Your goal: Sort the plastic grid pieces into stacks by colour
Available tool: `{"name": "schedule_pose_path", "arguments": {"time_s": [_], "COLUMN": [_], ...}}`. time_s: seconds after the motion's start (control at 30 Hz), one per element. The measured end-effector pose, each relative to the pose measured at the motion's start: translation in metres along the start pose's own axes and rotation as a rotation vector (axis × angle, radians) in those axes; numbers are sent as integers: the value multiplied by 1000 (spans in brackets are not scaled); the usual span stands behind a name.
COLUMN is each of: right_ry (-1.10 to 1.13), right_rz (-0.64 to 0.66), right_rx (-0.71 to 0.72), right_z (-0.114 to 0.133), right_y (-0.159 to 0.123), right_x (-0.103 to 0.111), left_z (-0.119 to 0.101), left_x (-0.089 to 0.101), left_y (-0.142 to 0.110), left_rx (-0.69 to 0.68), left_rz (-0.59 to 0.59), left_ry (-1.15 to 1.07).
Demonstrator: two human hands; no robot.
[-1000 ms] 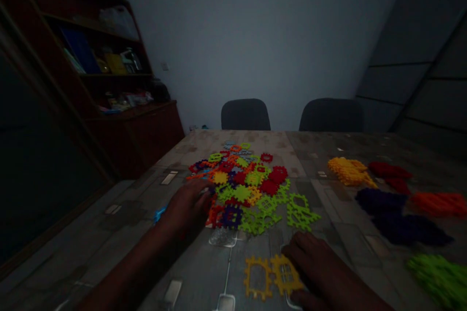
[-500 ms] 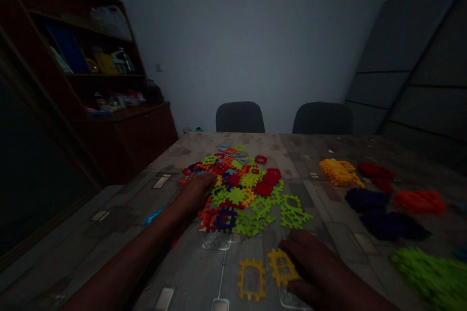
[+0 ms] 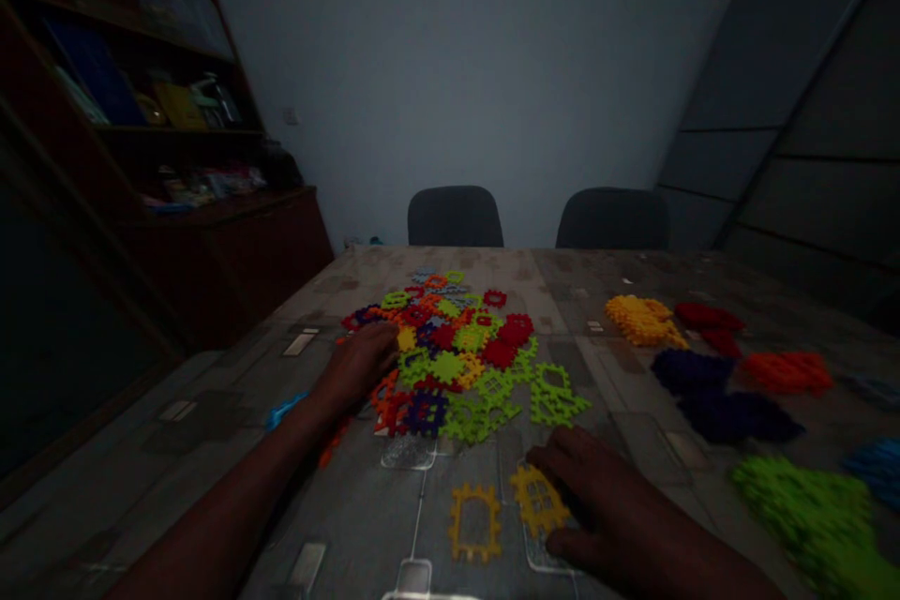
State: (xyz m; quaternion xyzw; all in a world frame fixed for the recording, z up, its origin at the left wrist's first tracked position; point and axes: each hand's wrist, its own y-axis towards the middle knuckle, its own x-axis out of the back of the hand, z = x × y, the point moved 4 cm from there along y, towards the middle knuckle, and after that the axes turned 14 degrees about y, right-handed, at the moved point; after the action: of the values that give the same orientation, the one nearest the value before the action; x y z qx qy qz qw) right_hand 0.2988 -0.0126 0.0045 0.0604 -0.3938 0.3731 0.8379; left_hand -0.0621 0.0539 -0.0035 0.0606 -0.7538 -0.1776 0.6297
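One yellow window piece [image 3: 540, 499] under edge of right hand [image 3: 594, 490], half open; one yellow frame piece [image 3: 457, 522] farther left. Left hand [image 3: 357, 366] curled at mixed pile [image 3: 447, 367], hold unclear. Two chairs [image 3: 456, 217] beyond hands.

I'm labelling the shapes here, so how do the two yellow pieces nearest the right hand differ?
The open yellow frame has one large opening; the gridded yellow piece has crossing bars in its opening.
The gridded yellow piece is right by the right hand; the open yellow frame lies farther off, to the left.
The open yellow frame looks nearly upright in view; the gridded yellow piece is slanted.
Both have toothed edges.
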Motion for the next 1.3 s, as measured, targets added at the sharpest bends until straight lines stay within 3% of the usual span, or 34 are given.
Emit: {"name": "schedule_pose_path", "arguments": {"time_s": [0.3, 0.43, 0.57, 0.7, 0.8, 1.0, 1.3], "right_ry": [-62, -76, -97, -93, -84, -82, -82], "right_rz": [-3, 2, 7, 13, 5, 19, -3], "right_rx": [4, -3, -28, -41, -20, -20, 9], "right_z": [6, 10, 16, 16, 12, 9, 8], "right_y": [5, 5, 6, 5, 4, 5, 5], "right_x": [-3, -3, 0, -1, -3, -5, -5], "left_z": [-7, -17, -49, -97, -116, -105, -89], "left_x": [13, 13, 12, -1, -12, -19, -1], "left_y": [3, 4, 5, 12, 21, 27, 15], "left_rx": [120, 136, 56, -89, -74, -63, -223], "left_rz": [-33, -40, -36, 101, 153, 266, 410], "left_ry": [-231, -233, -129, -18, 85, 110, -18]}}
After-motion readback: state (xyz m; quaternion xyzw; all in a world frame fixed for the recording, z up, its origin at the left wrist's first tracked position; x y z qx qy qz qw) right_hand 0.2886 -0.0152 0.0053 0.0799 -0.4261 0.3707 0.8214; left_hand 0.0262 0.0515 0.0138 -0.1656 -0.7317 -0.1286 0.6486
